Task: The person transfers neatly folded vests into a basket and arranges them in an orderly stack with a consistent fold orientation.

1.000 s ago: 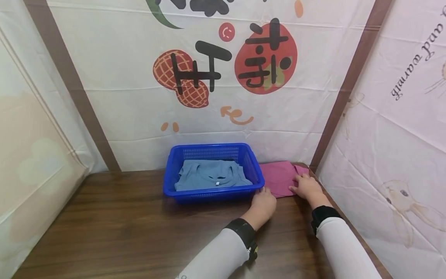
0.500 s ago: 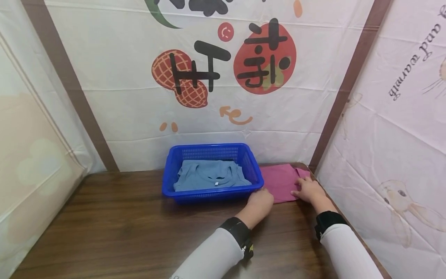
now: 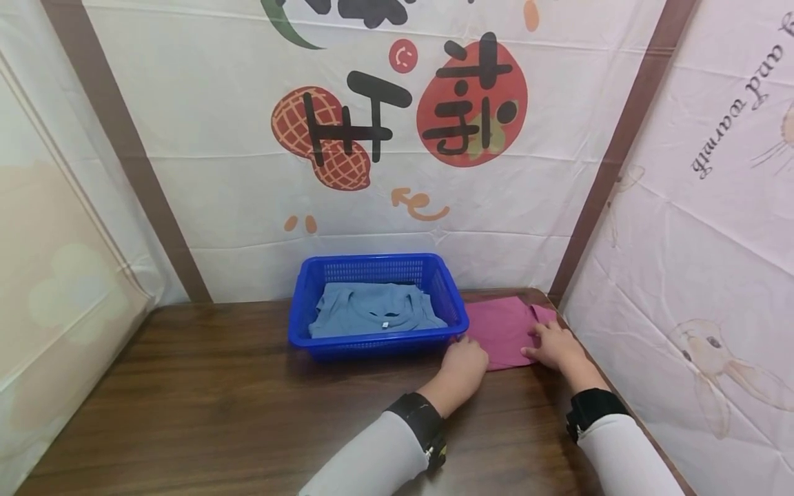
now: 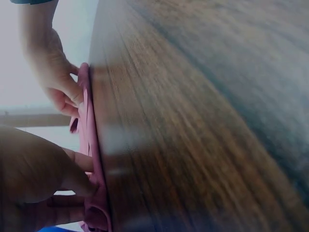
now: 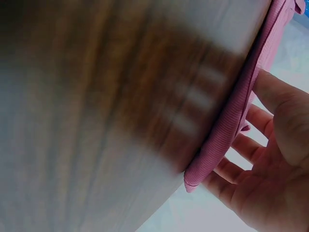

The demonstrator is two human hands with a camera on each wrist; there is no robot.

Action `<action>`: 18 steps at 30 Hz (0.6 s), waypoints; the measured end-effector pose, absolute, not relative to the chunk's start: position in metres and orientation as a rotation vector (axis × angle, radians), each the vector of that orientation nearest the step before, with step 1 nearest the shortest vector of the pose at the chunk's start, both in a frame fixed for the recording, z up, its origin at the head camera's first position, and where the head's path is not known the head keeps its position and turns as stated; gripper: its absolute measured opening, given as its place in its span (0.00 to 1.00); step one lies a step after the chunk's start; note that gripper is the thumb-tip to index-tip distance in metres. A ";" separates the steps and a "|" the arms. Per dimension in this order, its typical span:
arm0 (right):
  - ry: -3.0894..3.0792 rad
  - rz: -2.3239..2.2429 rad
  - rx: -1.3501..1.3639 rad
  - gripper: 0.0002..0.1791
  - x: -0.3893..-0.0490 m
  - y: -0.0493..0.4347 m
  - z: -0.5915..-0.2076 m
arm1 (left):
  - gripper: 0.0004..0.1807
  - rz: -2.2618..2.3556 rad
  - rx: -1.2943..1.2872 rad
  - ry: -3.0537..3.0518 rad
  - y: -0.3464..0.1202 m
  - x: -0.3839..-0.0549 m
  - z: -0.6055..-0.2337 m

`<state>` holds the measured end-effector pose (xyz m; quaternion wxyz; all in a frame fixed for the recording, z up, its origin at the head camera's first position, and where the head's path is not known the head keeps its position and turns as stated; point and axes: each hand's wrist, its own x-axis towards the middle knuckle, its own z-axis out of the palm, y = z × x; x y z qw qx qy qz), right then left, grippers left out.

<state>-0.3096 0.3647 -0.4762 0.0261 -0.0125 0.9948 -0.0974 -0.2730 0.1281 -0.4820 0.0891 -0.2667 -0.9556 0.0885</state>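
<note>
Compared with one second earlier, the pink cloth (image 3: 501, 332) lies nearer the person, its folded flap shifted with it; a wider strip of the brown table (image 3: 531, 295) shows behind its far edge. The right hand (image 3: 554, 344) sits closer to the person and slightly rightward, the left hand (image 3: 465, 366) slightly leftward.

The basket (image 3: 378, 339) stands on the desk (image 3: 186, 386), before the hanging (image 3: 384, 238). A garment (image 3: 372, 297) lies inside. The cloth (image 3: 499, 334) lies right of the basket.

Printed backdrop (image 3: 366, 238) behind wooden table (image 3: 217, 393)
</note>
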 end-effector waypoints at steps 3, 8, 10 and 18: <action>3.080 -0.317 -0.043 0.36 -0.305 0.365 -0.477 | 0.14 0.266 -0.804 -2.840 0.127 -0.272 -0.480; 3.106 -0.321 -0.054 0.36 -0.297 0.363 -0.473 | 0.12 0.248 -0.830 -2.849 0.123 -0.269 -0.476; 3.104 -0.314 -0.054 0.36 -0.294 0.363 -0.472 | 0.12 0.250 -0.842 -2.853 0.122 -0.267 -0.475; 3.082 -0.307 -0.078 0.35 -0.281 0.367 -0.473 | 0.11 0.252 -0.881 -2.869 0.120 -0.256 -0.476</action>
